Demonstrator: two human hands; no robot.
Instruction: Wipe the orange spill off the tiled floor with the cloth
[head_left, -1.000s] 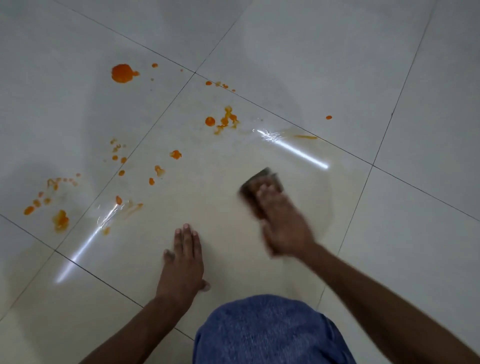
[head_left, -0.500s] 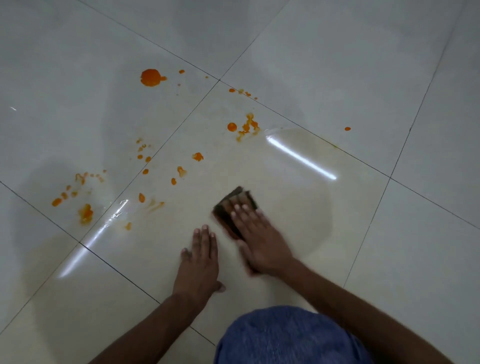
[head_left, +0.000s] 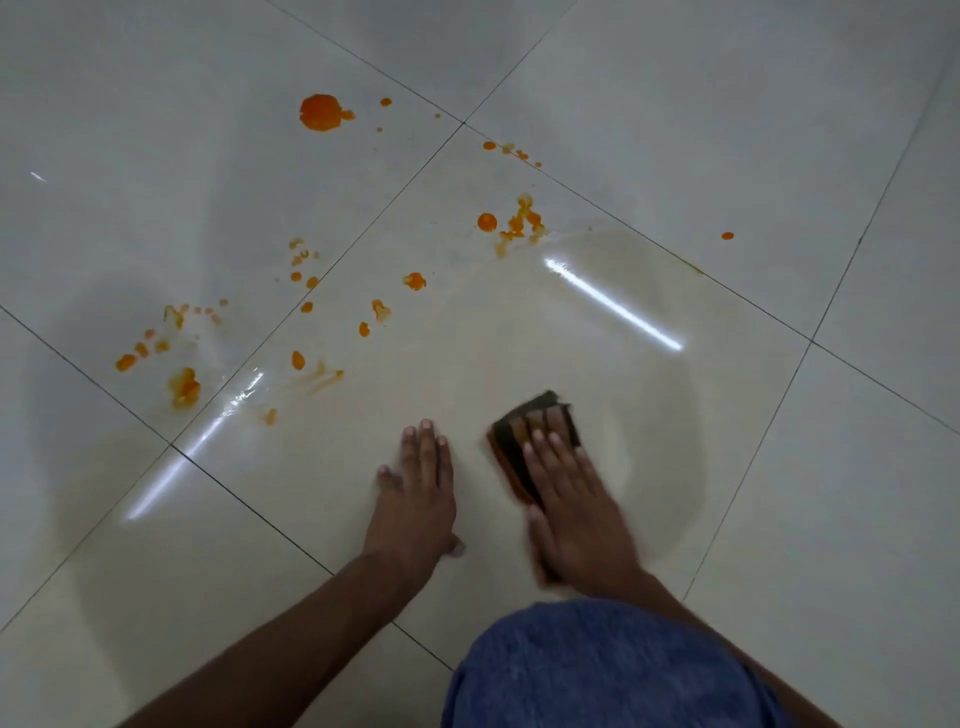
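- Head view: the right hand (head_left: 574, 499) lies flat on a dark cloth (head_left: 524, 428), with the fingers stretched out and pressed down on top of it; it is not pinching the cloth, only pressing it against the tiled floor (head_left: 779, 130).
- The cloth looks dark brown with an orange-stained edge. Its far part shows beyond the fingertips, and its left edge shows beside the hand. The hand is a little blurred.
- The left hand (head_left: 418, 493) rests palm down on the same tile, just to the left of the cloth but not touching it. Its fingers are straight and close together, the thumb is out to the side, and it holds nothing.
- The orange spill (head_left: 511, 223) is scattered on the far and left parts of the floor, apart from both hands. One group of drops is at the far edge of the wet area.
- A large round blot (head_left: 319, 111) lies further away on the next tile, with small specks near it.
- More drops (head_left: 184, 387) lie at the left, near a grout line, and several small ones are between these groups.
- One single dot (head_left: 727, 235) lies far to the right.
- Around the cloth the tile has a pale, wet, yellowish film, and it reflects two bright streaks of light (head_left: 613, 304).
- At the bottom edge, a knee in blue fabric (head_left: 597, 670) is seen between the two forearms.
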